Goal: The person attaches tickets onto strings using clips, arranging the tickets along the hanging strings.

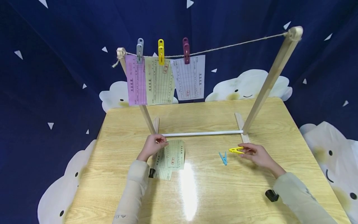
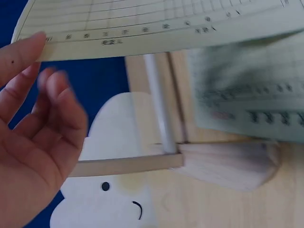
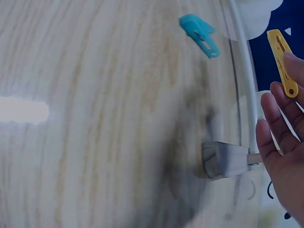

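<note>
In the head view my left hand (image 1: 152, 147) pinches a corner of a pale yellow printed slip (image 1: 176, 154) between thumb and fingers. The slip is lifted above the table; a pale green slip (image 1: 165, 173) lies partly covered below it. My right hand (image 1: 258, 155) holds a yellow clothespin (image 1: 236, 150) by one end, over the table's right half. Just left of it, a blue clothespin (image 1: 223, 158) lies on the wood. The right wrist view shows the yellow clothespin (image 3: 282, 64) between thumb and fingers.
A wooden frame (image 1: 272, 77) with a white crossbar (image 1: 201, 133) stands at the back of the table. From its string (image 1: 237, 44) hang a pink slip (image 1: 136, 85), a yellow slip (image 1: 160, 87) and a white slip (image 1: 190, 82), each clipped by a clothespin.
</note>
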`<state>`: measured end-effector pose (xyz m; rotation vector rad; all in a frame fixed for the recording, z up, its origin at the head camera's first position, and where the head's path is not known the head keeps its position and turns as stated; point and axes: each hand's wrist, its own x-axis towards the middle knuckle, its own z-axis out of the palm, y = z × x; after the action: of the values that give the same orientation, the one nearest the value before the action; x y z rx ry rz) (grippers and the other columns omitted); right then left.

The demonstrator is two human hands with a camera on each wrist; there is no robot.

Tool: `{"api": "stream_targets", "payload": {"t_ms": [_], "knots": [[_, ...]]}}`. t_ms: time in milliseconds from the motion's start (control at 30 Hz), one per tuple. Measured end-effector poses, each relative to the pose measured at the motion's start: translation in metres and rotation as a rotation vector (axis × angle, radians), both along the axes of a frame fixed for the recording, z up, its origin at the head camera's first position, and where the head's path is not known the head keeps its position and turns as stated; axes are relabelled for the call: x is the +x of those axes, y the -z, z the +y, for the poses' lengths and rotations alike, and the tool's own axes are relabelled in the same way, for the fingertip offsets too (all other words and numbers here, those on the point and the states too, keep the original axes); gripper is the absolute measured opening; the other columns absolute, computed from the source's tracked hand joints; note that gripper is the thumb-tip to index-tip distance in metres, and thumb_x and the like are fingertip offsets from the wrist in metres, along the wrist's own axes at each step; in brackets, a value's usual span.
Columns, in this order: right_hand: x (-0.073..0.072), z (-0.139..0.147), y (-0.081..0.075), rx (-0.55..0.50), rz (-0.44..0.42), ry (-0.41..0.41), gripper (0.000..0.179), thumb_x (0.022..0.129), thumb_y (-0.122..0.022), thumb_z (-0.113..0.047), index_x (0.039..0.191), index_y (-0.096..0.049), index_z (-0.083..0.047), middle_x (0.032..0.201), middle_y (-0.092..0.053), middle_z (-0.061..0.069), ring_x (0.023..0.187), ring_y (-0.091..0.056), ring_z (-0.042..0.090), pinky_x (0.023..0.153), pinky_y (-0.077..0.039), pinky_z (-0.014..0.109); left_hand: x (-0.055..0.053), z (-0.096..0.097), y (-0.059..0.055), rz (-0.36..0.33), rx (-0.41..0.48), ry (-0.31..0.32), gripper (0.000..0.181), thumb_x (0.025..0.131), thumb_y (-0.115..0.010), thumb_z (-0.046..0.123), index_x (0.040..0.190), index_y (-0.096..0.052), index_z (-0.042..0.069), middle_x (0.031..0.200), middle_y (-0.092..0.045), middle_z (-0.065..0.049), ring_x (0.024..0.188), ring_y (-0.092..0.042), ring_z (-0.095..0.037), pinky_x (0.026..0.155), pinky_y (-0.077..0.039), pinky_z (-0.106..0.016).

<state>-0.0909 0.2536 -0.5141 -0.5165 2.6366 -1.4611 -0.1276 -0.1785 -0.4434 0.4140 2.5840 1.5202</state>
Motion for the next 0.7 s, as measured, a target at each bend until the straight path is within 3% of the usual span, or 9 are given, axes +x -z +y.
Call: {"api": "stream_targets", "payload": {"t_ms": [167,300,567,700], "knots": [[-0.004,-0.001,-0.004,-0.064,-0.032,0.057,0.037,0.076,-0.069,0.003,0.110,-0.054,0.011,0.086,-0.060,0.014,0.071,-0.053,0.005,0.060,-0.047,0.022,-0.004,-0.002,0.007,-0.010,-0.006,0.034,0.005,0.077,-0.068,-0.003,0.077,-0.063,-0.005,0.074,-0.063,-0.010,0.067,-0.055,-0.014,0.061,-0.047,-0.025],[-0.004,-0.001,-0.007,-0.071,-0.047,0.095,0.032,0.077,-0.068,0.002,0.105,-0.054,0.008,0.086,-0.057,0.013,0.069,-0.049,0.006,0.058,-0.044,0.021,-0.005,-0.002,0.011,0.021,0.011,0.049,0.005,0.075,-0.070,-0.002,0.076,-0.065,-0.004,0.072,-0.064,-0.009,0.063,-0.056,-0.012,0.059,-0.048,-0.025],[-0.004,-0.003,-0.022,-0.125,0.002,0.104,0.031,0.079,-0.066,0.003,0.107,-0.055,0.010,0.091,-0.058,0.016,0.074,-0.052,0.005,0.064,-0.045,0.018,-0.001,0.006,-0.003,0.052,0.016,-0.012,0.004,0.073,-0.071,-0.002,0.076,-0.068,-0.003,0.072,-0.066,-0.010,0.059,-0.055,-0.011,0.054,-0.047,-0.023],[-0.008,-0.004,-0.033,-0.200,0.050,0.102,0.032,0.079,-0.063,0.007,0.109,-0.053,0.015,0.093,-0.060,0.008,0.078,-0.054,0.003,0.066,-0.045,0.014,-0.001,0.009,-0.010,0.101,0.029,-0.015,0.005,0.074,-0.070,-0.004,0.078,-0.069,-0.004,0.077,-0.067,-0.012,0.062,-0.056,-0.012,0.057,-0.049,-0.025]]}}
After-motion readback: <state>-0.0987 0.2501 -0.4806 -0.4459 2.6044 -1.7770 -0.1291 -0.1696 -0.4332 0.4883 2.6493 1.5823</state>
